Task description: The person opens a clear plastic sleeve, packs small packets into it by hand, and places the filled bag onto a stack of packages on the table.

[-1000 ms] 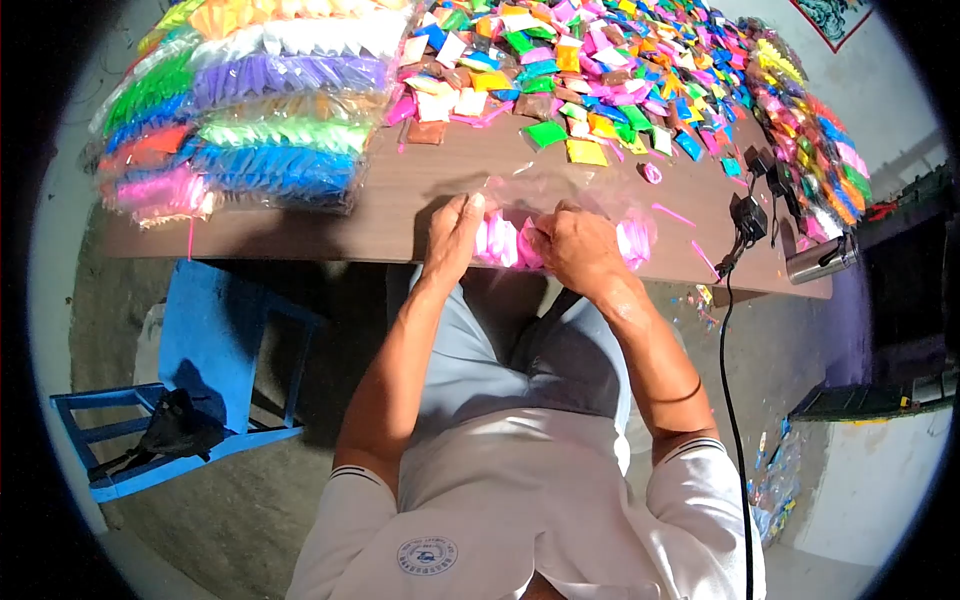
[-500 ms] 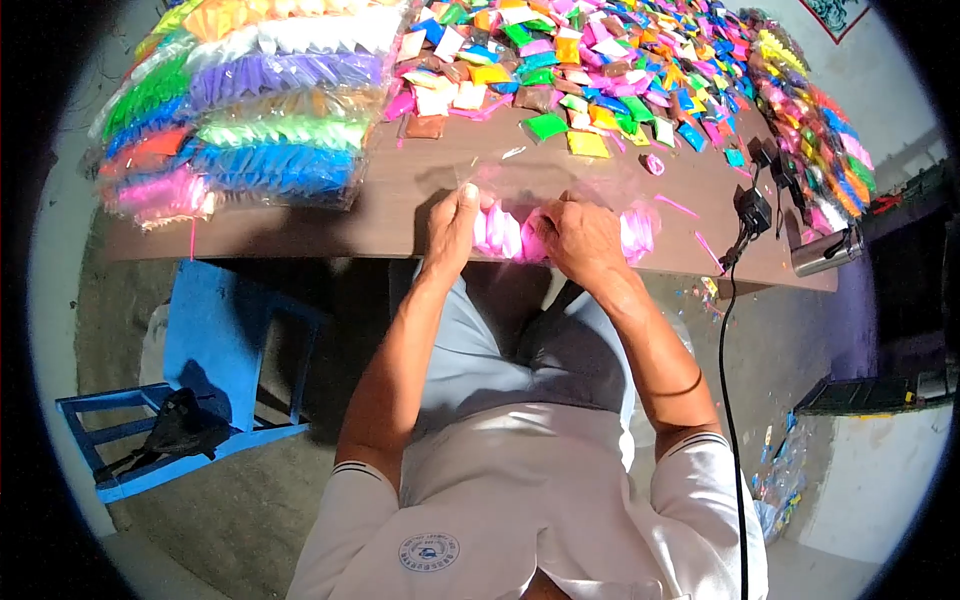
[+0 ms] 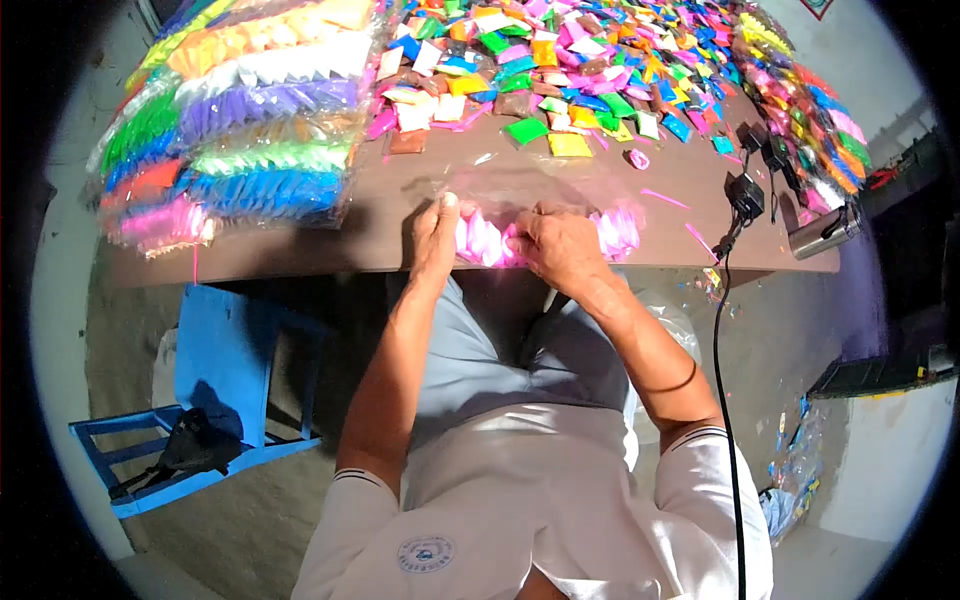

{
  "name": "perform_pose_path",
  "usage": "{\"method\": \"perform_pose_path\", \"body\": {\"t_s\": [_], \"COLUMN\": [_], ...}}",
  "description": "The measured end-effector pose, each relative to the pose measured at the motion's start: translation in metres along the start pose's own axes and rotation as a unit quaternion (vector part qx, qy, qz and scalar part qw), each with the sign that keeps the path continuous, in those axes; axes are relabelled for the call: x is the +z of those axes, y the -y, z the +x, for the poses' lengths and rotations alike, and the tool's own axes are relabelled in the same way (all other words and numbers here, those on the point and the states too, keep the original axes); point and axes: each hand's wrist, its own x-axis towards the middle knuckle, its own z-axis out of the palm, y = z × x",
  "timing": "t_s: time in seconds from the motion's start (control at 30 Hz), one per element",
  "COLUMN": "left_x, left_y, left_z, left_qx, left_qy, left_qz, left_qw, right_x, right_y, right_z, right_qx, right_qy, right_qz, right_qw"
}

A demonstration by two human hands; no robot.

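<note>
the left hand (image 3: 434, 238) has its thumb upright and its fingers closed on the left end of a clear bag (image 3: 515, 183), at the near edge of the table (image 3: 375, 245). the right hand (image 3: 560, 248) is curled in, fingertips bunched against the pink packets (image 3: 483, 240) in the bag; i cannot tell whether they pinch one. the packets lie in a row between the two hands' fingers and out past the right knuckles. loose film spreads just beyond the fingers, with a yellow packet (image 3: 570, 146) farther off
</note>
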Motion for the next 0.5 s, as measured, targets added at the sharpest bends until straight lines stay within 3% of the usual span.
{"method": "perform_pose_path", "body": {"t_s": [0.03, 0.1, 0.13, 0.2, 0.27, 0.33, 0.43, 0.5], "left_x": [-0.002, -0.003, -0.001, -0.005, -0.006, -0.007, -0.007, -0.008], "left_y": [0.001, -0.002, 0.006, 0.01, 0.007, 0.01, 0.01, 0.009], "left_z": [0.001, 0.0, 0.004, 0.005, 0.003, 0.005, 0.01, 0.01], "left_qx": [-0.004, -0.026, -0.002, 0.006, -0.009, -0.011, -0.002, 0.007], "left_qy": [0.005, 0.001, -0.024, -0.013, -0.007, -0.011, 0.003, 0.009], "left_qz": [0.007, 0.021, 0.017, 0.01, 0.021, 0.018, 0.059, 0.079], "left_qw": [1.0, 0.999, 1.0, 1.0, 1.0, 1.0, 0.998, 0.997], "right_x": [-0.003, -0.016, -0.023, -0.047, -0.064, -0.067, -0.064, -0.045], "right_y": [-0.001, -0.009, -0.016, -0.036, -0.066, -0.103, -0.102, -0.101], "right_z": [-0.001, -0.002, -0.007, -0.026, -0.055, -0.086, -0.101, -0.097], "right_qx": [0.005, 0.022, -0.004, 0.004, 0.121, 0.154, 0.158, 0.142], "right_qy": [-0.003, -0.047, -0.115, -0.27, -0.327, -0.261, -0.123, -0.094], "right_qz": [-0.003, 0.201, 0.268, 0.215, 0.229, 0.281, 0.299, 0.338], "right_qw": [1.0, 0.978, 0.957, 0.938, 0.909, 0.911, 0.933, 0.926]}}
